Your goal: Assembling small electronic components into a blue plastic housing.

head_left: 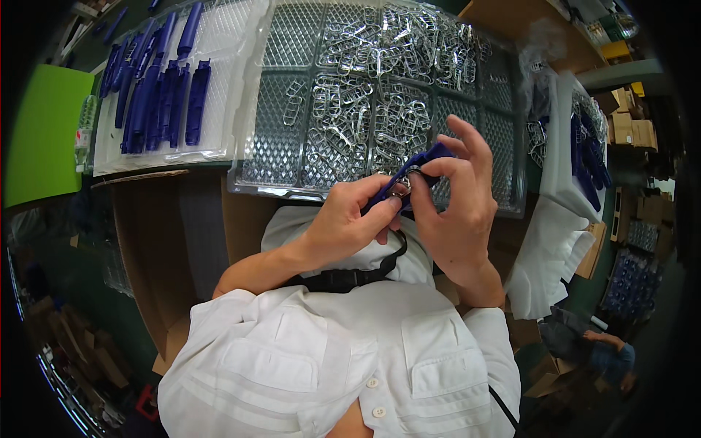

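In front of my chest, my left hand [352, 217] is closed on the lower end of a long blue plastic piece [432, 155], which is tilted up to the right. My right hand [461, 208] pinches with thumb and forefinger at a small shiny metal fitting [406, 182] set against the blue piece. Its other fingers are raised. Fingers partly hide the fitting. Just beyond my hands, a clear compartmented tray [272, 150] holds piles of loose silvery metal links [401, 120]. Several similar blue plastic pieces [155, 106] lie in a white tray [228, 80] at the left.
At the right stands a white foam box [561, 179] with more blue pieces [588, 157]. White foam sheets [548, 255] hang below it. An open cardboard box [157, 248] is at my left, near a clear bottle [85, 135] and a green panel [44, 135]. Another person [613, 358] is at the lower right.
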The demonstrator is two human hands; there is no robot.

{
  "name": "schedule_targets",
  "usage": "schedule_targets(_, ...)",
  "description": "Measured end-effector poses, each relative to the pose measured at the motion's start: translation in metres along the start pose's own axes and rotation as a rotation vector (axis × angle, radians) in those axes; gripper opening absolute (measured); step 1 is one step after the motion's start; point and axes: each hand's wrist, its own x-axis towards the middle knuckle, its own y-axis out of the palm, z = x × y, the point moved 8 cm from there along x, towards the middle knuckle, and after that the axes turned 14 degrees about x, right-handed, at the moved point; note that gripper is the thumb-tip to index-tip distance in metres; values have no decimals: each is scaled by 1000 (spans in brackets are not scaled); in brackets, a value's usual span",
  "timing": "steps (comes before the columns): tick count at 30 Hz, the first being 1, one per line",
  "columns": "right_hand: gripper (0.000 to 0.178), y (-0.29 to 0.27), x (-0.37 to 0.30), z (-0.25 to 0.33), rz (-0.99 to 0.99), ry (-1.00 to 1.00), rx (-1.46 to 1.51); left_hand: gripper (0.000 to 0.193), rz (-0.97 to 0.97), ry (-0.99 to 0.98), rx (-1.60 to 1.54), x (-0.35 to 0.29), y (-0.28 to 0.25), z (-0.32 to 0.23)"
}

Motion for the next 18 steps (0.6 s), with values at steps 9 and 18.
schedule_targets(9,44,-10,-3,-24,-68,234,88,22,-104,105,249,11,-6,-16)
schedule_targets(18,37,0,-15,-47,-75,315,189,30,-92,-71,238,23,-7,5)
